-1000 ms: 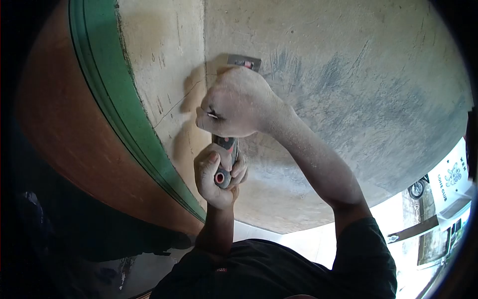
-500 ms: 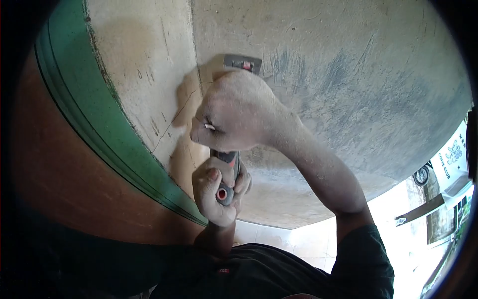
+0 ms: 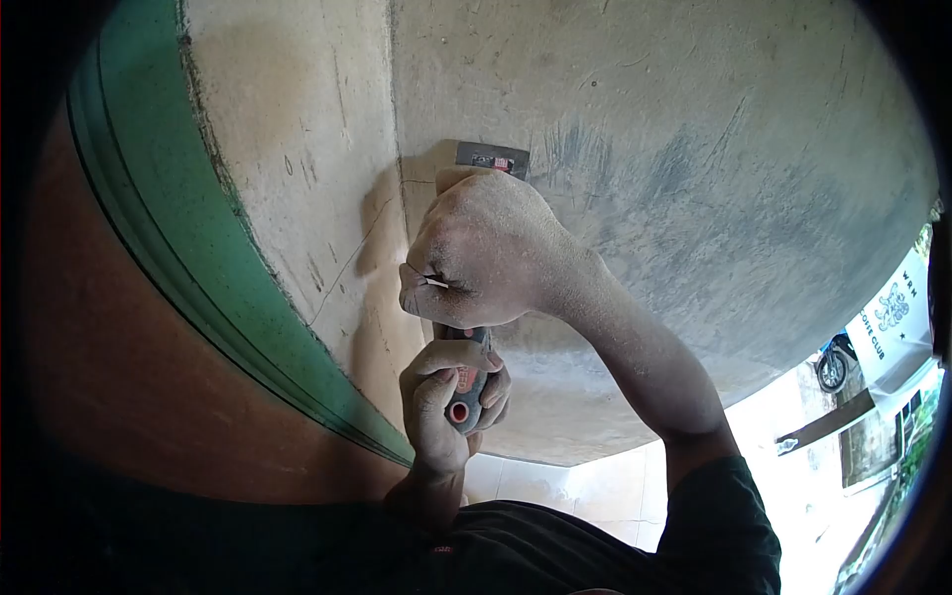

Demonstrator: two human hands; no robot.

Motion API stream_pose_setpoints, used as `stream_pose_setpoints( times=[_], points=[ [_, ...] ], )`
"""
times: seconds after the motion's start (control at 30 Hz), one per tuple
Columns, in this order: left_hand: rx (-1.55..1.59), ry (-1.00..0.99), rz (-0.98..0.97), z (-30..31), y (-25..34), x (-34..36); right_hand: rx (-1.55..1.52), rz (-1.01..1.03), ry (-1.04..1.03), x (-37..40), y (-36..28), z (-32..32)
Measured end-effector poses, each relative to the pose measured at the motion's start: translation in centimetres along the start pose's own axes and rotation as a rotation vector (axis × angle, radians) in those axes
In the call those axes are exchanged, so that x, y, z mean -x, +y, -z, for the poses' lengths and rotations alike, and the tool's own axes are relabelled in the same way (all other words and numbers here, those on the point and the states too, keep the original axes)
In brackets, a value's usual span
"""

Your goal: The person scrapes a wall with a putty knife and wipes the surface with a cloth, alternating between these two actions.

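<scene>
A scraper [image 3: 484,157] with a wide dark blade and a black-and-red handle is against the grey plaster wall [image 3: 645,238], close to the inner corner. Dusty and curled into a fist, my right hand [image 3: 486,248] grips it just behind the blade and hides the middle of the tool. Lower down, my left hand [image 3: 428,402] wraps its fingers and thumb around the handle near its end, where a red-ringed hole shows. Dark scuffed marks cover the wall to the right of the blade.
A green painted frame [image 3: 248,258] curves along the left, beside a pale wall strip with cracks [image 3: 307,169]. Light floor tiles [image 3: 555,491] lie below. Outside at right are a white banner [image 3: 892,307] and a motorcycle wheel [image 3: 833,371].
The whole view has shifted, so wall, scraper and hands appear lower and slightly further right. My left fingers and thumb have changed their hold around the handle. Both hands still hold the scraper.
</scene>
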State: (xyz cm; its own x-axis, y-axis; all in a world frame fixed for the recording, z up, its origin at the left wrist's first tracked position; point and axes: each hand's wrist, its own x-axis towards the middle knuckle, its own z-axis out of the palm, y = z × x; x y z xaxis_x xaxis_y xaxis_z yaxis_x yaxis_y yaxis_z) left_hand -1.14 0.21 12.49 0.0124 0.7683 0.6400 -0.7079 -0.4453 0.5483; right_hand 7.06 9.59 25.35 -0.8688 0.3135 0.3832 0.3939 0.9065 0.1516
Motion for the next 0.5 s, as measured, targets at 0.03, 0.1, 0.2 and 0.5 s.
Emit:
stream_pose_setpoints(
  times=[0.03,0.1,0.2,0.5],
  points=[
    [0.021,0.014,0.045,-0.3,0.7,0.0,-0.039,0.018,0.046,0.0,0.0,0.0],
    [0.17,0.078,0.102,-0.7,1.9,-0.2,-0.072,0.017,0.09,-0.3,-0.3,0.5],
    [0.031,0.067,0.059,-0.8,1.2,0.1,-0.062,0.014,0.067,0.3,-0.5,0.2],
    [0.082,0.135,-0.011,0.1,-0.6,-1.4,0.073,-0.014,0.088,-0.4,0.2,0.8]
  ],
)
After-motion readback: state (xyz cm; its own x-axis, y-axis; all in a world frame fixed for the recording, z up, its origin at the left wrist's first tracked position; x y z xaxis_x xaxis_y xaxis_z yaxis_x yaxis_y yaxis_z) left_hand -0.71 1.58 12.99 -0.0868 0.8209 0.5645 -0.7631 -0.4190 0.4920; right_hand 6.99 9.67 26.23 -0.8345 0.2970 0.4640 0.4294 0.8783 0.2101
